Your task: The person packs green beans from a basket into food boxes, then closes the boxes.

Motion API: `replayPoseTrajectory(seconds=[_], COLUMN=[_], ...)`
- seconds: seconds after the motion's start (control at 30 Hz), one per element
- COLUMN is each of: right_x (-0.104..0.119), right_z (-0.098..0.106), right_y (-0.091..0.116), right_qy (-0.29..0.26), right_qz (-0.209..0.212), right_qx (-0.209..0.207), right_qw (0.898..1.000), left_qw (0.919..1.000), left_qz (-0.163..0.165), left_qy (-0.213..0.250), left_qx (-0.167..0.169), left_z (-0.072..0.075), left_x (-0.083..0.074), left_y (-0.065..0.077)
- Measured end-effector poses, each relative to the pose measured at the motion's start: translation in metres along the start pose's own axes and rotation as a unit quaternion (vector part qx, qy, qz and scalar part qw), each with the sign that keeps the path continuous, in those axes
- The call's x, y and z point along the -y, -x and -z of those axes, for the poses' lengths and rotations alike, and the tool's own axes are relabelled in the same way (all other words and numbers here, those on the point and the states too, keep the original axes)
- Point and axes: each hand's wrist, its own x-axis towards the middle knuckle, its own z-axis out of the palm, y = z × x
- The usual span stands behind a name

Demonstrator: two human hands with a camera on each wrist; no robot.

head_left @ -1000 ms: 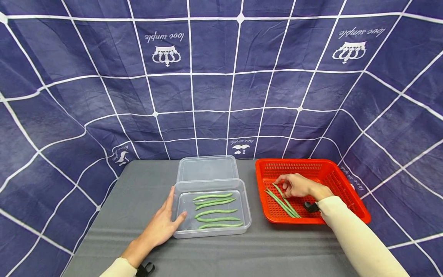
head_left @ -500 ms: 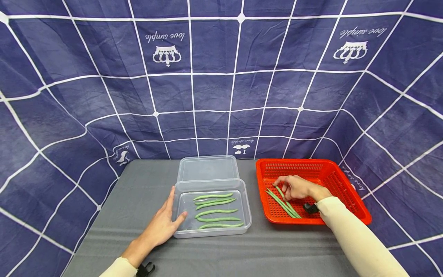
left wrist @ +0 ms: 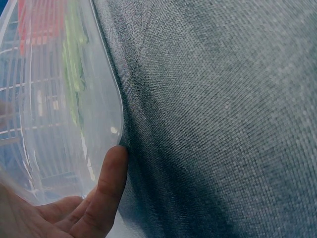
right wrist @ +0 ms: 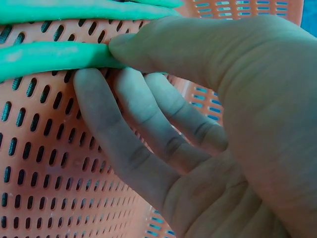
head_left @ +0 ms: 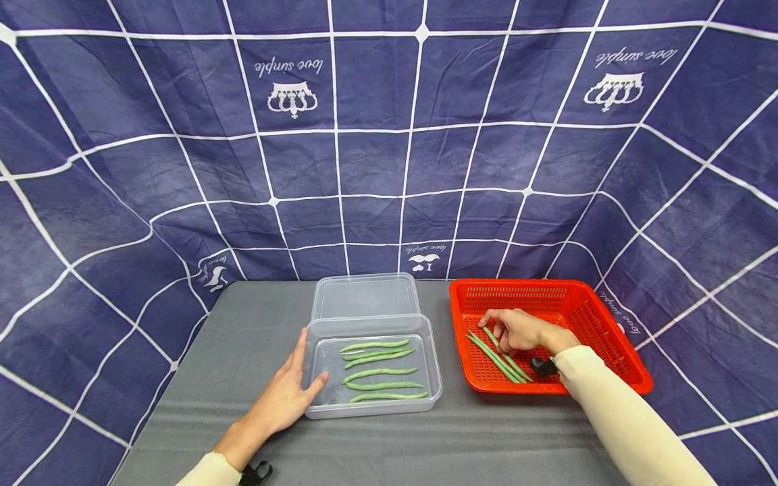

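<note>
My left hand (head_left: 286, 391) lies along the left side of a clear plastic container (head_left: 434, 358), fingers stretched along its wall and thumb at its near left part. In the left wrist view, a fingertip (left wrist: 116, 153) touches the container's corner. Several green beans (head_left: 379, 371) lie roughly parallel inside it. At the right, my right hand (head_left: 519, 331) reaches into a red plastic basket (head_left: 614, 337). Its thumb and fingers pinch one end of a green bean (right wrist: 49, 58), as the right wrist view shows. Other green beans (head_left: 489, 354) lie beside that one on the basket floor.
A clear lid (head_left: 365, 297) lies flat behind the container. Grey cloth (head_left: 255, 317) covers the table. A blue curtain with white grid lines (head_left: 377, 155) rises behind and on both sides. The basket has raised slotted walls around the right hand.
The right hand has shifted slightly, its fingers closing on the green bean, which has turned a little. The left hand and the container stay in place.
</note>
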Motion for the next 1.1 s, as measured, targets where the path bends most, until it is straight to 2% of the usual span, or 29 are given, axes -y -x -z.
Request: replayPoseTrajectory(seconds=[0.07, 0.3, 0.47, 1.1], right_x=[0.000, -0.001, 0.000, 0.013], right_z=[0.000, 0.003, 0.007, 0.016], right_y=[0.000, 0.004, 0.005, 0.007], right_qy=[0.002, 0.078, 0.109, 0.079], right_qz=[0.002, 0.028, 0.044, 0.028], right_qx=[-0.001, -0.016, -0.029, -0.052], right_qw=[1.000, 0.996, 0.993, 0.995], left_qw=[1.0000, 1.0000, 1.0000, 1.0000], left_qz=[0.003, -0.001, -0.004, 0.007], left_qy=[0.002, 0.001, 0.002, 0.001], left_qx=[0.002, -0.001, -0.001, 0.006], left_z=[0.000, -0.002, 0.000, 0.001], left_x=[0.000, 0.001, -0.002, -0.003], left_y=[0.000, 0.000, 0.001, 0.001])
